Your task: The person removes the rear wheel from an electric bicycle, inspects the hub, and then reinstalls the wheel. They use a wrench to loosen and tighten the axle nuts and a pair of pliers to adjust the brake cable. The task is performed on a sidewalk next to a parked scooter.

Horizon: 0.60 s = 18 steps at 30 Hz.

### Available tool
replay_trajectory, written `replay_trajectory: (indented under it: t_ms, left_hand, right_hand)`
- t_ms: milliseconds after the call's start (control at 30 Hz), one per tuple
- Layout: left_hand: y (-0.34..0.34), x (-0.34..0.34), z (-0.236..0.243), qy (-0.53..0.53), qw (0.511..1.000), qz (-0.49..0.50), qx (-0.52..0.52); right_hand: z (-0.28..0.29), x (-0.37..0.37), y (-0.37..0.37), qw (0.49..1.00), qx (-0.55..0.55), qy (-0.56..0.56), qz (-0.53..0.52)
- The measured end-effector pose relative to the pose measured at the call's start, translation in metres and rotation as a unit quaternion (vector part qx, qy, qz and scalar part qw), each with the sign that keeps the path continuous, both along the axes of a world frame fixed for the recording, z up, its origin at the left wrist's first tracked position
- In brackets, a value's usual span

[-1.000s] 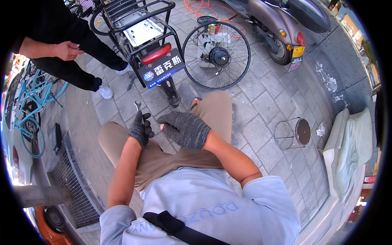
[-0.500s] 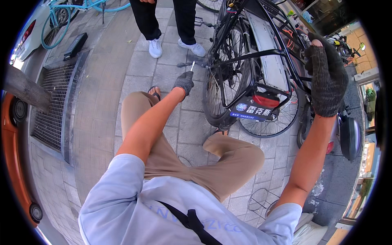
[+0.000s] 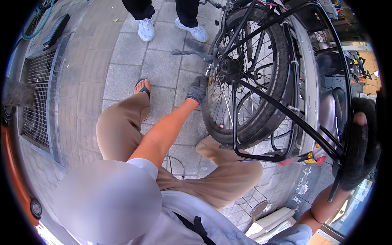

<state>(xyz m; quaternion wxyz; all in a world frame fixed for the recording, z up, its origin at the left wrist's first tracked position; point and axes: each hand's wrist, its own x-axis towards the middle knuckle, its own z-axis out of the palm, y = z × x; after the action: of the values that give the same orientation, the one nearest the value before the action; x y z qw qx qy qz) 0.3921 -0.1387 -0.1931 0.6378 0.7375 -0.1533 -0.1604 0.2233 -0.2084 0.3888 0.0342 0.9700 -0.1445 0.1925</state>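
In front of me a bicycle leans toward the right, its rear wheel and black tube rear rack close to my knees. My left hand, in a grey fingerless glove, is closed around a slim silver tool. Its tip is up against the hub area near the crank-like black lever; the exact contact is too small to tell. On the far right my gloved right hand is wrapped at the end of the rack, thumb showing, its other fingers partly hidden in the dark rim.
Another person's white shoes stand just beyond the bicycle on grey paving. A metal grate with a tree trunk is at left, near an orange car. A wire-framed stool and folded pale cushions lie at lower right.
The bicycle's rear now appears nearer and tilted to the right. My left hand has brought the tool up to the hub. My right hand has moved lower and outward to the right.
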Motion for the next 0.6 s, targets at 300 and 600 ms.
replay_trajectory:
  t_ms: [300,600]
  left_hand:
    - [-0.006,0.0,0.011,0.083,0.996,-0.013,-0.009]
    - [-0.002,0.047,-0.026,-0.06,0.993,-0.099,0.013]
  right_hand:
    - [0.038,-0.058,-0.072,0.861,-0.485,0.127,0.089]
    - [0.003,-0.052,-0.053,0.98,-0.066,-0.048,-0.181]
